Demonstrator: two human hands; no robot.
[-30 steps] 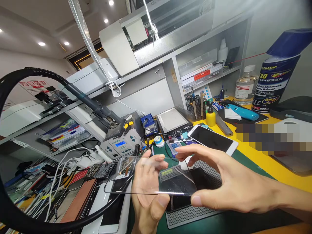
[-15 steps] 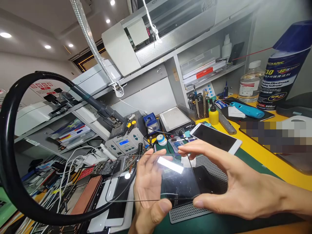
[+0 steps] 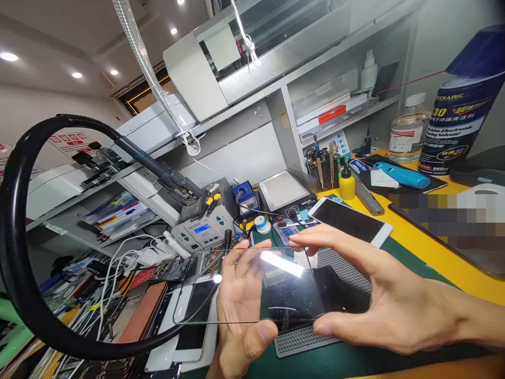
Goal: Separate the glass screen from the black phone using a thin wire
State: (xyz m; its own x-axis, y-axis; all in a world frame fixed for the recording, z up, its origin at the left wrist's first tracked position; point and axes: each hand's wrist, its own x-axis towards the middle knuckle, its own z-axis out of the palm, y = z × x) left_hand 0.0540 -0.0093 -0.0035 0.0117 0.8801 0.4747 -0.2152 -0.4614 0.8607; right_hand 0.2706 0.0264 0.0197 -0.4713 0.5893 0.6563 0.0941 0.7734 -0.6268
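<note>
Left hand and right hand are both pinching the glass by its long edges; it is hovering above the tabletop; that grip is likely sparing its face smudges.

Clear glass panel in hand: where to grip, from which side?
By the thin edges, probably. Come from the right short end of the clear glass panel, thumb at the near corner, finger at the far one, as the right hand does. It's thin, flat and see-through, so its broad face would likely smudge.
</note>
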